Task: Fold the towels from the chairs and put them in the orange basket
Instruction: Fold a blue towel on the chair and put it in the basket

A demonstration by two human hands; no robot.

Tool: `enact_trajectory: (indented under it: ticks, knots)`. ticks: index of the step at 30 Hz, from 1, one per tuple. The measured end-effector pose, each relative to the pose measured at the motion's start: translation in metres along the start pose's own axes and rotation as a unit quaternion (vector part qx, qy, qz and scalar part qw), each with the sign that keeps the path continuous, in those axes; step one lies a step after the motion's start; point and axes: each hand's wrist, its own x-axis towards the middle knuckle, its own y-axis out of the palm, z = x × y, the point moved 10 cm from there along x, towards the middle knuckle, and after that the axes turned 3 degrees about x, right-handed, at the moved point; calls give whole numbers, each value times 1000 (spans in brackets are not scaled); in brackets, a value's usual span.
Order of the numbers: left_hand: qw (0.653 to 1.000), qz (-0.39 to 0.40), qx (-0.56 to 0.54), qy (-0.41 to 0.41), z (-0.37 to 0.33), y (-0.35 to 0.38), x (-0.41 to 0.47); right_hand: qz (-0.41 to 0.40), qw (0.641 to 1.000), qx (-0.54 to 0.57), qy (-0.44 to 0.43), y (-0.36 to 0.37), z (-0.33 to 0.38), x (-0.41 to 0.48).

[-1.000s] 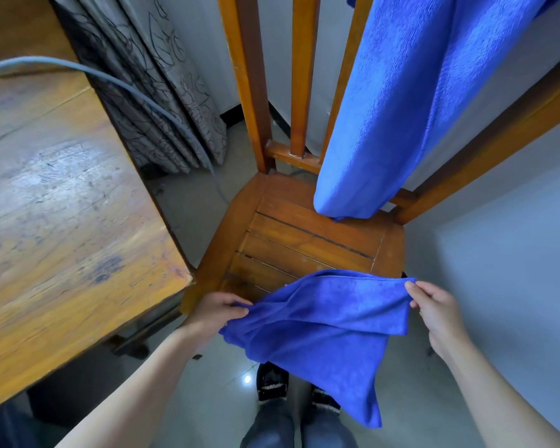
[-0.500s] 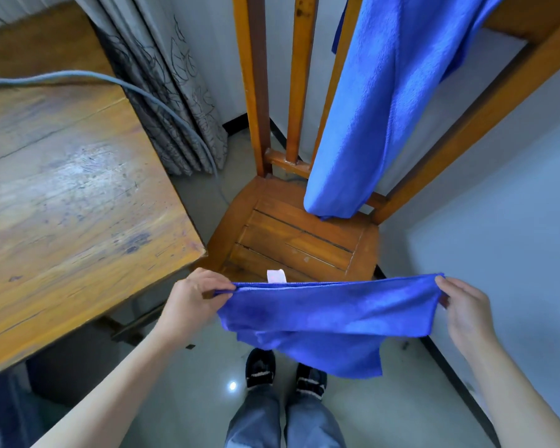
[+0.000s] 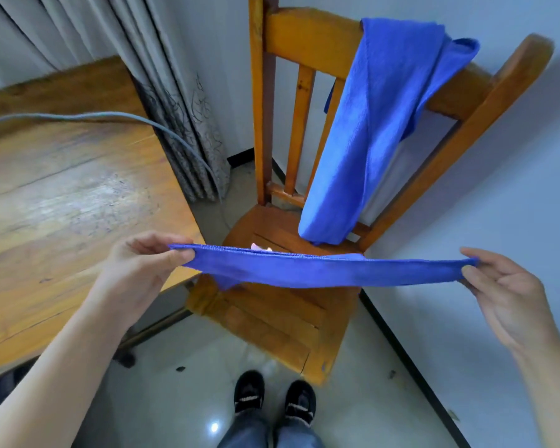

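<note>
While we hold the towel (image 3: 320,270) stretched flat between both hands, it hangs in the air just over the near part of the chair (image 3: 272,305) seat, touching nothing below. Our left hand (image 3: 139,270) pinches the left end between thumb and fingers; our right hand (image 3: 511,292) pinches the right end at the fingertips, the other fingers loose and spread. We pull it taut, probably to line up the edges so the next fold comes out straight. A small pale tag (image 3: 259,246) shows at the far edge, mid-span. One corner droops below the left part, so the layers look uneven; that may need squaring first.

A second towel (image 3: 369,134) is draped over the chair's backrest, far and right, left there for a later turn, we guess. On the left sits a wooden table (image 3: 62,195) with a grey cable (image 3: 110,117) across it, curtain (image 3: 162,101) behind. No orange basket in view, so we cannot tell where it is.
</note>
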Motion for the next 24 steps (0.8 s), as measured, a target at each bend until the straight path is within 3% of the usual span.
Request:
enact_trajectory:
  ticks: [3, 7, 12, 21, 24]
  knots:
    - [999, 0, 16, 45, -11, 0, -10, 2, 1000, -2, 2, 1, 11, -10]
    - [987, -5, 154, 44, 6, -8, -9, -26, 992, -123, 5, -2, 3, -14]
    - [992, -57, 104, 32, 17, -25, 0, -21, 988, -156, 9, -2, -14, -7]
    - [995, -14, 102, 2, 22, -11, 18, -55, 988, -140, 15, 6, -15, 9]
    - [994, -25, 101, 29, 10, -7, 22, -101, 989, -100, -37, 2, 4, 15]
